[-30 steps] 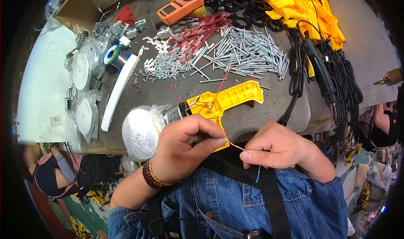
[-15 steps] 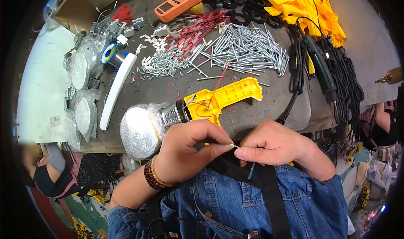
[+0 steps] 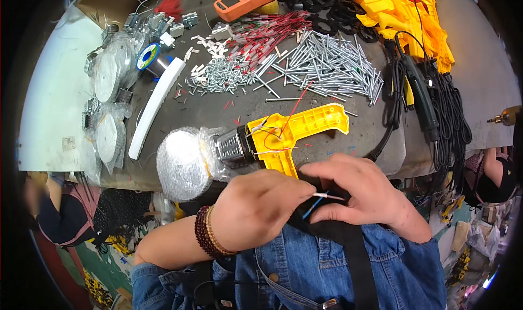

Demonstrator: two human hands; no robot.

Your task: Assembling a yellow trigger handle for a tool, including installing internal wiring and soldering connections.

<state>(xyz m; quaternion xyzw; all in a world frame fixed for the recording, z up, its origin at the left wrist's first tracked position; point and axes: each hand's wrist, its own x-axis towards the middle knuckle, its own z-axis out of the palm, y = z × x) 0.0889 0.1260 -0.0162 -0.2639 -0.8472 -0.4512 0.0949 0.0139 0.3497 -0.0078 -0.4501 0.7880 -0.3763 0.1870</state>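
My left hand (image 3: 256, 206), a beaded bracelet at its wrist, pinches a thin pale wire (image 3: 329, 196) between thumb and forefinger. The wire's free end points toward my right hand (image 3: 362, 193), whose thumb and fingers are spread around it without gripping. A blue wire (image 3: 316, 203) crosses close to the pale one, near the right thumb. Just beyond my hands lies a yellow plastic handle shell (image 3: 313, 122), its ribbed inside facing up, with thin red and dark wires in it. A black and metal neck (image 3: 235, 146) joins it to a round lamp head (image 3: 182, 160) in bubble wrap.
Long screws (image 3: 332, 64), short screws (image 3: 220, 75) and red wires (image 3: 267, 34) are heaped behind. A white curved strip (image 3: 155, 111), solder spool (image 3: 155, 62) and wrapped discs (image 3: 111, 73) lie left. An orange meter (image 3: 245, 2), yellow shells (image 3: 403, 15) and a dark green tool (image 3: 422, 103) lie farther off.
My right thumb and fingers have parted from the pale wire and spread. The left hand keeps its pinch, moved slightly right. The bench scene has shifted slightly in view.
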